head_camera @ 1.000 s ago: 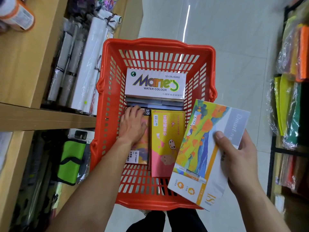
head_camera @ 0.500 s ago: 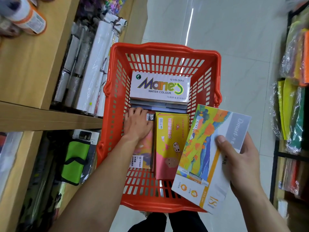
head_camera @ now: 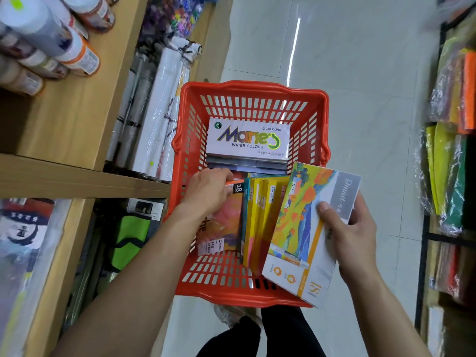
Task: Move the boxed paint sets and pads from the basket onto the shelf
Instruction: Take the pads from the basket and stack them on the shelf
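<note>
So the left hand (head_camera: pixel 208 191) is reaching down into the red basket (head_camera: pixel 257 90), fingers curling over the top edge of an orange-pink box (head_camera: pixel 221 222) marked "18", gripping it near the basket's left wall. That box is tipping up a bit at the far end, and its near end is lying flat toward the basket's near edge.

The right hand (head_camera: pixel 353 238) is holding a white paint set box (head_camera: pixel 306 228) with a colourful landscape print, thumb pressing on the front face, other fingers wrapping behind. It's hovering over the basket's near right corner, tilting, with its lower end sticking out past the near rim.

Just right of the orange-pink box, a yellow box (head_camera: pixel 260 220) is standing on its edge, wedged between that one and the held white box. Along the basket's far wall a Marie's water colour box (head_camera: pixel 248 139) is sitting on top of a stack of flat grey items; can't tell what those are.

The basket is sitting on the pale tiled floor (head_camera: pixel 360 86), right beside the wooden shelf (head_camera: pixel 77 176) on the left, where wrapped white rolls (head_camera: pixel 159 109) and some bottles (head_camera: pixel 77 55) are lying.
</note>
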A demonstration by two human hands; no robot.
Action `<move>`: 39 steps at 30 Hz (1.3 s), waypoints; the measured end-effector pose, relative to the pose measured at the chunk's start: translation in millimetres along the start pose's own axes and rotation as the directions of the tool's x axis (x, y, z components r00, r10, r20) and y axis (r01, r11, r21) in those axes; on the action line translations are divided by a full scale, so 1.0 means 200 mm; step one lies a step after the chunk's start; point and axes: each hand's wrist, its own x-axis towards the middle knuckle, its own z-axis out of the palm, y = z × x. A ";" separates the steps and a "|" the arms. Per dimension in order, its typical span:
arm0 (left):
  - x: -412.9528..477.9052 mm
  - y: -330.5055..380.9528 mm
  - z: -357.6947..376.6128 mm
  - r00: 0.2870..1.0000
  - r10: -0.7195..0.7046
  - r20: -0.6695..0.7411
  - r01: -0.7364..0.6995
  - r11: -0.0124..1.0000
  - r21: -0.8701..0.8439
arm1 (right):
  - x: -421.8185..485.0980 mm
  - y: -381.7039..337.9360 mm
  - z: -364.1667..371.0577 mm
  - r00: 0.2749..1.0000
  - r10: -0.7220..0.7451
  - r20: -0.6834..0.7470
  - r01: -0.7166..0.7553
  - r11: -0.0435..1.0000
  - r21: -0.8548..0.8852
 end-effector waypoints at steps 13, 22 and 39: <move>-0.53 -0.06 -0.66 0.964 -0.147 -0.221 0.004 0.841 -0.541 | -0.05 -0.29 0.12 0.941 0.007 0.338 -0.023 0.999 0.044; -0.78 -0.05 -0.75 0.971 -0.213 -0.111 0.026 0.553 -0.833 | -0.12 -0.50 0.38 0.709 0.144 0.690 -0.171 0.985 -0.030; -0.85 0.18 -0.52 0.918 -0.394 -0.054 -0.082 -0.055 -0.995 | -0.13 -0.48 0.43 0.769 0.156 0.620 -0.282 0.953 0.110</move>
